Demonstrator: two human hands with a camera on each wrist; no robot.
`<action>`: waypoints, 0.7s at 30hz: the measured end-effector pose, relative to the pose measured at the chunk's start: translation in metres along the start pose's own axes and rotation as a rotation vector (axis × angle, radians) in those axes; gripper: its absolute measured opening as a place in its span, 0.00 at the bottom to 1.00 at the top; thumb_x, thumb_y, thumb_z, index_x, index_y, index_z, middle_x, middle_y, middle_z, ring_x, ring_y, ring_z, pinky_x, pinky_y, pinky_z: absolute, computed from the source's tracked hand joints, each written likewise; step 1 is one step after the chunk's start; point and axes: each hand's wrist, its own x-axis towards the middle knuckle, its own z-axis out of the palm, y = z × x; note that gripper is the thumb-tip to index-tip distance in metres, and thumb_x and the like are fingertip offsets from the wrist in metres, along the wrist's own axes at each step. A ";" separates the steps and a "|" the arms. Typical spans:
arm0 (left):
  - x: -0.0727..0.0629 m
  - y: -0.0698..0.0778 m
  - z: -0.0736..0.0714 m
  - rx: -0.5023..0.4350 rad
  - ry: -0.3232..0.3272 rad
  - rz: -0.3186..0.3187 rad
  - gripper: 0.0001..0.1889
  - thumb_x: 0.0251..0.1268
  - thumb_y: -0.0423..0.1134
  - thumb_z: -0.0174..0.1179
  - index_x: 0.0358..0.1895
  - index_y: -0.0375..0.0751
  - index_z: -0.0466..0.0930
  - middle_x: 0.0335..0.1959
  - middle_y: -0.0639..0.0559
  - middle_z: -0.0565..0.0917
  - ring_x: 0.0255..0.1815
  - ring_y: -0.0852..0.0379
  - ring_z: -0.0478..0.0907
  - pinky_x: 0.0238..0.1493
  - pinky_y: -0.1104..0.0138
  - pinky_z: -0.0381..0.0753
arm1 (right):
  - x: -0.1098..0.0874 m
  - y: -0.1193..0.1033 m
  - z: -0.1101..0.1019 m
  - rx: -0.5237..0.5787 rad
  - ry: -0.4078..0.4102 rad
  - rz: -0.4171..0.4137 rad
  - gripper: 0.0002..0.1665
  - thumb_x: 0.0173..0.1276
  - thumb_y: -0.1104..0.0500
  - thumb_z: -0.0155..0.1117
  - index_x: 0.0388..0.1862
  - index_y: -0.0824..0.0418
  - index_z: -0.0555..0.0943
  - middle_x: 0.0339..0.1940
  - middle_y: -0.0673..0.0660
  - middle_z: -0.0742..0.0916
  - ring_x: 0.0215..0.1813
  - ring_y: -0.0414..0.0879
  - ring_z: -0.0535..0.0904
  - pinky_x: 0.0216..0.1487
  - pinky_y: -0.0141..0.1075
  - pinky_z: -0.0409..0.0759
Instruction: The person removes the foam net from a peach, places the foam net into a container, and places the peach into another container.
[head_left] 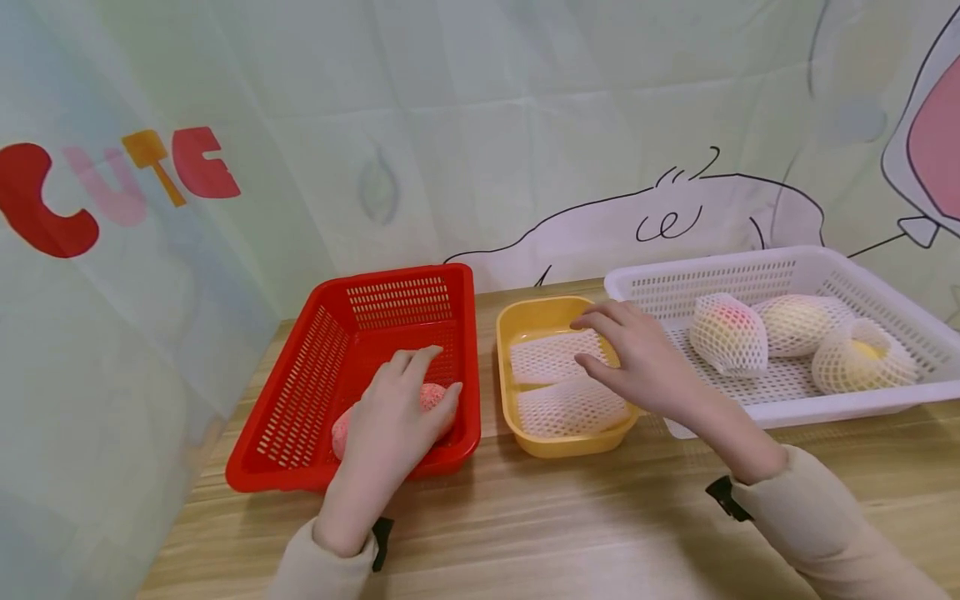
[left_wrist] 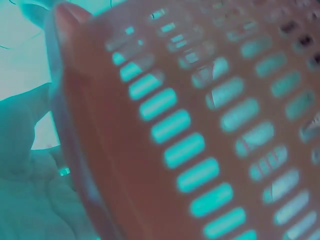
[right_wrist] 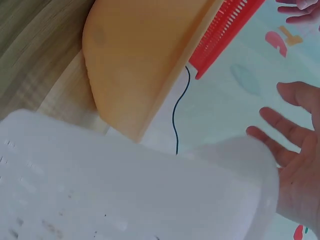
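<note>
My left hand (head_left: 393,417) is over the front of a red basket (head_left: 285,479), thumb and fingers spread. Pink-red speckled round fruit (head_left: 433,397) shows between thumb and index finger, and more pink shows on the hand's other side; the rest is hidden beneath the hand. In the left wrist view that hand (left_wrist: 30,180) appears past the basket's rim, fingers loose. My right hand (head_left: 637,358) hovers over the right side of a yellow tray (head_left: 573,447), fingers apart with nothing between them. Two white foam net sleeves (head_left: 573,407) lie flat in that tray.
To the right, a white basket (head_left: 787,408) holds three fruits in foam nets, one a pink-and-yellow fruit (head_left: 729,333). All the containers stand on a wooden table (head_left: 540,517). Behind it hangs a printed curtain (head_left: 450,125).
</note>
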 end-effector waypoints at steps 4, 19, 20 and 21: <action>-0.001 0.008 0.004 -0.036 -0.004 0.034 0.30 0.57 0.51 0.66 0.64 0.47 0.72 0.59 0.47 0.77 0.59 0.47 0.75 0.52 0.49 0.82 | -0.007 0.004 -0.006 0.051 -0.037 -0.029 0.21 0.64 0.54 0.65 0.55 0.58 0.78 0.57 0.56 0.80 0.60 0.53 0.72 0.62 0.52 0.70; -0.006 0.020 0.018 -0.135 -0.060 0.233 0.26 0.59 0.47 0.65 0.62 0.53 0.74 0.62 0.55 0.75 0.61 0.55 0.73 0.57 0.55 0.80 | -0.030 0.050 -0.034 0.001 -0.052 -0.097 0.23 0.62 0.59 0.68 0.56 0.60 0.77 0.56 0.58 0.80 0.62 0.56 0.72 0.60 0.55 0.70; -0.006 0.021 0.019 -0.142 -0.066 0.244 0.25 0.60 0.47 0.65 0.62 0.53 0.74 0.62 0.54 0.75 0.61 0.55 0.72 0.57 0.55 0.80 | -0.032 0.054 -0.036 -0.006 -0.054 -0.101 0.22 0.61 0.59 0.68 0.55 0.59 0.78 0.56 0.58 0.81 0.61 0.56 0.73 0.60 0.55 0.70; -0.007 0.021 0.019 -0.149 -0.069 0.261 0.25 0.60 0.47 0.65 0.62 0.52 0.74 0.62 0.54 0.75 0.61 0.55 0.72 0.57 0.56 0.80 | -0.033 0.057 -0.037 -0.009 -0.059 -0.103 0.22 0.61 0.59 0.68 0.55 0.59 0.78 0.55 0.58 0.81 0.61 0.56 0.73 0.60 0.54 0.70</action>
